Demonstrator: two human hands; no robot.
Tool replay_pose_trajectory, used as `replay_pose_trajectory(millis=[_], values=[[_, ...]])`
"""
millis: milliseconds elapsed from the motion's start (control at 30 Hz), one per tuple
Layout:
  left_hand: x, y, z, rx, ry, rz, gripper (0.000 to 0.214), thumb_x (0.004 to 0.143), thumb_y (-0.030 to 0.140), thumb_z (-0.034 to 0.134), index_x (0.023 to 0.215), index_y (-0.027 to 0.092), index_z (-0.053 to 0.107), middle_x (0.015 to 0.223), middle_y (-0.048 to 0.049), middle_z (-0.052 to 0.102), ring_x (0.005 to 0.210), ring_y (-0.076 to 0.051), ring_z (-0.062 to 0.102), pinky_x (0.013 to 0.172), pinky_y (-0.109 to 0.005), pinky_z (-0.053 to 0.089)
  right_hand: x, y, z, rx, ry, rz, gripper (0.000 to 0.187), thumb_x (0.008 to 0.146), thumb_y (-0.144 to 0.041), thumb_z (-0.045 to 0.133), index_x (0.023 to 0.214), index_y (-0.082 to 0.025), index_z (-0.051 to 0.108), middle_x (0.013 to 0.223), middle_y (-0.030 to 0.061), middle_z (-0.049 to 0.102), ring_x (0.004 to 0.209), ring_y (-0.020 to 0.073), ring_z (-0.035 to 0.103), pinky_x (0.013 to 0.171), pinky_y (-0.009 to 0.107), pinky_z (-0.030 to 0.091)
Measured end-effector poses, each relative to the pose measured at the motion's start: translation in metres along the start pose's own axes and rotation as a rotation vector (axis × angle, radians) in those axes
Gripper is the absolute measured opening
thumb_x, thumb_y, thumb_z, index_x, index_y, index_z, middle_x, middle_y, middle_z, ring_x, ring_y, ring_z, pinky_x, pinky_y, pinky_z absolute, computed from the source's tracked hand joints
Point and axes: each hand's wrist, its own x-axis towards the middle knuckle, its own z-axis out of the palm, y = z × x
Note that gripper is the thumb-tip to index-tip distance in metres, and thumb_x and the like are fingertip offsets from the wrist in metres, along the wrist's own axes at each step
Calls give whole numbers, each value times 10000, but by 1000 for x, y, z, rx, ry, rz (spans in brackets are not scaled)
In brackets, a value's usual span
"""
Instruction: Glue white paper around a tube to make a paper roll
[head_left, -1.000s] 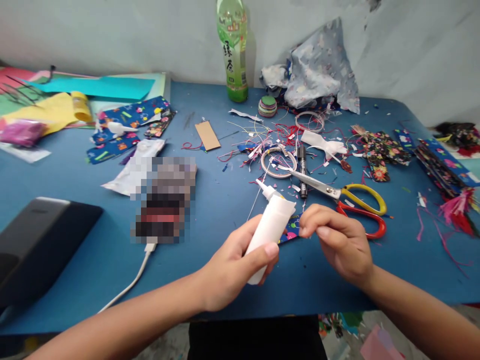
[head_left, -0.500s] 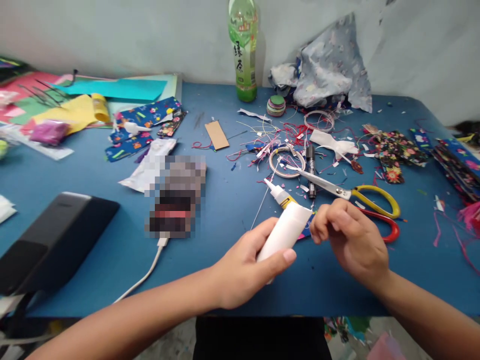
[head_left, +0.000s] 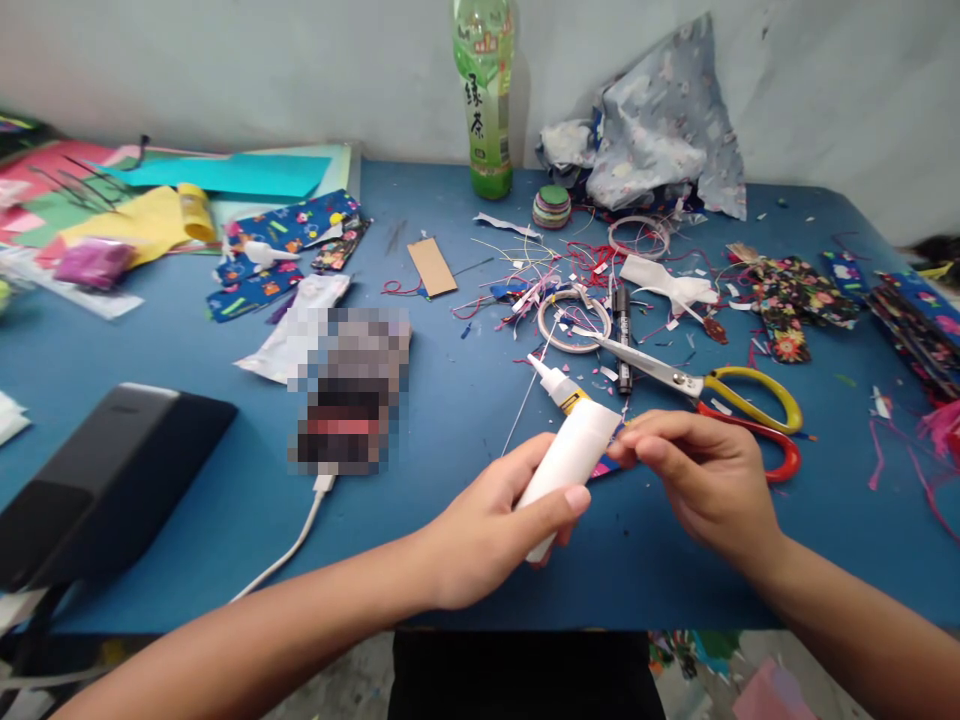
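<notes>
My left hand [head_left: 495, 525] is closed around a smooth white roll [head_left: 574, 450] that looks like paper or cloth, its thumb lying along the near side. The roll slants up and to the right. By its upper right edge, my right hand [head_left: 705, 480] has thumb and fingers drawn together; whatever may be between the fingertips is too small to make out. Just behind the roll lies a white glue bottle [head_left: 556, 382] with a pointed nozzle. Scissors [head_left: 750, 385] with one yellow and one red handle rest beyond my right hand, beside a black marker [head_left: 622, 345].
Tape rings [head_left: 546, 330], threads and scraps litter the table's middle. A green tea bottle [head_left: 491, 120] stands at the back near crumpled grey fabric [head_left: 660, 130]. A blurred-out device with a cable [head_left: 296, 535] and a black box [head_left: 112, 480] lie left. Floral fabric [head_left: 802, 295] lies right.
My right hand's fingers have turned and stretched toward the roll's upper edge, with the thumb now against them. My left hand keeps its hold on the roll almost unmoved.
</notes>
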Motion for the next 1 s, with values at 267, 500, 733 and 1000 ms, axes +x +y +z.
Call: replay_pose_trajectory(millis=[267, 500, 733, 1000], values=[[2, 3, 0, -47, -37, -39, 465, 833, 599, 568, 948, 163, 450, 670, 38, 510, 512, -78, 462, 471, -202, 390, -1, 6, 3, -45, 200, -165, 255, 782, -143, 742, 967, -316, 713, 1054, -2, 673, 967, 160, 622, 815, 290, 531], [0, 2, -1, -9, -68, -65, 394, 865, 521, 548, 998, 166, 442, 713, 29, 516, 560, -90, 466, 507, -214, 416, -2, 3, 2, -23, 66, -99, 94, 793, -211, 743, 793, -256, 661, 906, 6, 669, 866, 164, 631, 806, 303, 536], [-3, -1, -3, 170, -141, -85, 445, 917, 413, 503, 1296, 206, 394, 790, 24, 490, 607, -102, 456, 545, -227, 396, -12, 3, 7, -33, -215, 125, 353, 875, -190, 611, 1200, -296, 524, 1246, 55, 611, 1011, 179, 650, 833, 307, 553], [-2, 4, 1, 489, -78, 42, 455, 944, 370, 451, 1339, 158, 373, 833, -5, 545, 679, -140, 479, 621, -271, 393, -15, 9, 14, 39, -187, 122, 330, 861, -164, 606, 1145, -305, 518, 1168, 24, 617, 1013, 138, 634, 839, 245, 549]])
